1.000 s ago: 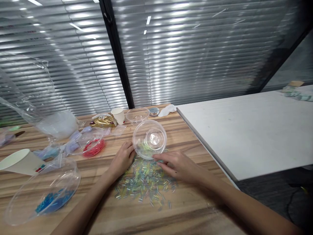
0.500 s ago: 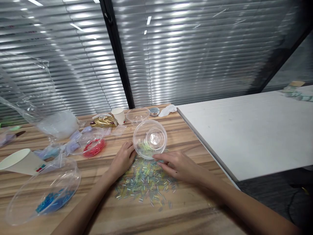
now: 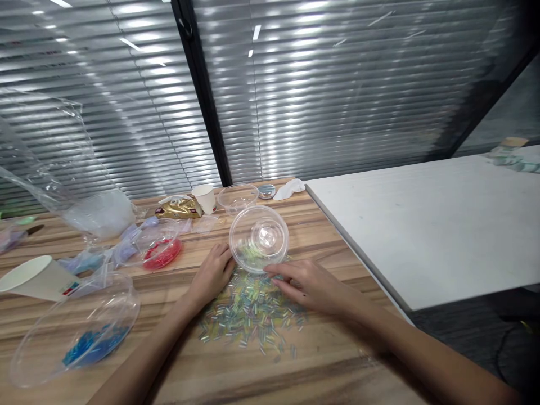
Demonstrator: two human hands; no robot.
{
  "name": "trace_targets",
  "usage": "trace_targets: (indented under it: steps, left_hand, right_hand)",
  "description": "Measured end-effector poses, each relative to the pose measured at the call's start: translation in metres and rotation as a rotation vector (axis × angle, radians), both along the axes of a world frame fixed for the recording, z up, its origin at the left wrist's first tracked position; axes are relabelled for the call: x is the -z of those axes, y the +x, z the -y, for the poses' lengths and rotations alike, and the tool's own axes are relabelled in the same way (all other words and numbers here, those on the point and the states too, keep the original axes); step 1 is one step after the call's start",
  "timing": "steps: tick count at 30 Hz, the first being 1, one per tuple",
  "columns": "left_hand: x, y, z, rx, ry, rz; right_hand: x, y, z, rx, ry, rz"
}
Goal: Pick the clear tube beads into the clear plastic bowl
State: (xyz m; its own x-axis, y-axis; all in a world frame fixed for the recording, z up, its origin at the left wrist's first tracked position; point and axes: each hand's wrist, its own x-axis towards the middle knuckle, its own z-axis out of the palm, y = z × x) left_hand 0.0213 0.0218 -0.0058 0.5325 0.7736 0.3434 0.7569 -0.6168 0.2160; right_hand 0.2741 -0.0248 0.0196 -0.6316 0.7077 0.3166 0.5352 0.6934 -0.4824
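Observation:
A clear plastic bowl (image 3: 266, 239) is tilted over on its side, its mouth facing me, with some pale yellow-green pieces showing at its lower part. My left hand (image 3: 216, 267) is curled against the bowl's lower left edge; its fingertips are partly hidden there. At the bottom rim, my right hand (image 3: 306, 284) reaches in from the right, its index finger touching the rim and its thumb apart below. Many small shiny tube beads (image 3: 253, 315), yellow, green and bluish, lie spread on the wooden table between my hands, in front of the bowl.
To the left stand a large clear bowl with blue beads (image 3: 90, 349), a paper cup (image 3: 46, 278) and a container with red beads (image 3: 162, 254). Behind are a gold packet (image 3: 179, 208), another paper cup (image 3: 205, 198) and another clear bowl (image 3: 238, 197). A white table (image 3: 422, 225) adjoins on the right.

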Motion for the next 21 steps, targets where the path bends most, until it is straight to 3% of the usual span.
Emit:
trace_targets:
  steps: [21]
  left_hand:
    - [0.002, -0.001, -0.0002, -0.016, -0.018, 0.004]
  right_hand:
    - [-0.0021, 0.0007, -0.0012, 0.007, -0.031, 0.045]
